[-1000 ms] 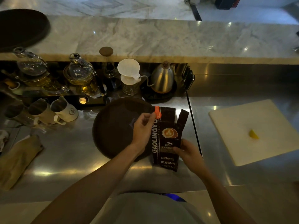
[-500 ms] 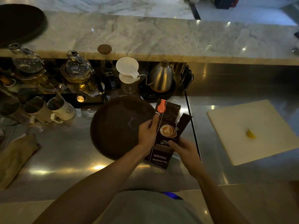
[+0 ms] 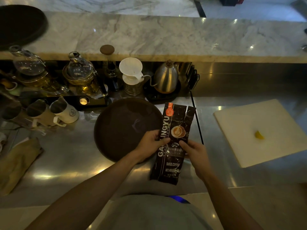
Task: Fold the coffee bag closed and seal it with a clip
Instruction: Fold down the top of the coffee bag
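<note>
The dark coffee bag (image 3: 172, 165) with white lettering and a latte picture is held stretched out lengthwise over the steel counter, its top pointing away from me. The top edge is unfolded, with a slit that parts a narrow strip on the right. An orange mark (image 3: 169, 110) sits at its top left corner; I cannot tell whether it is print or a clip. My left hand (image 3: 150, 143) grips the bag's left edge at mid-height. My right hand (image 3: 195, 151) grips the right edge opposite it.
A round dark tray (image 3: 123, 127) lies just left of the bag. At the right, a white cutting board (image 3: 249, 123) carries a lemon wedge (image 3: 259, 135). Behind stand a steel kettle (image 3: 166, 78), a white dripper (image 3: 131, 70), glass teapots (image 3: 79, 72) and cups (image 3: 64, 112). A cloth (image 3: 18, 161) lies far left.
The bag went from standing upright to stretched out flat. My left hand slid from the top corner down to the left edge; my right hand moved up to the right edge.
</note>
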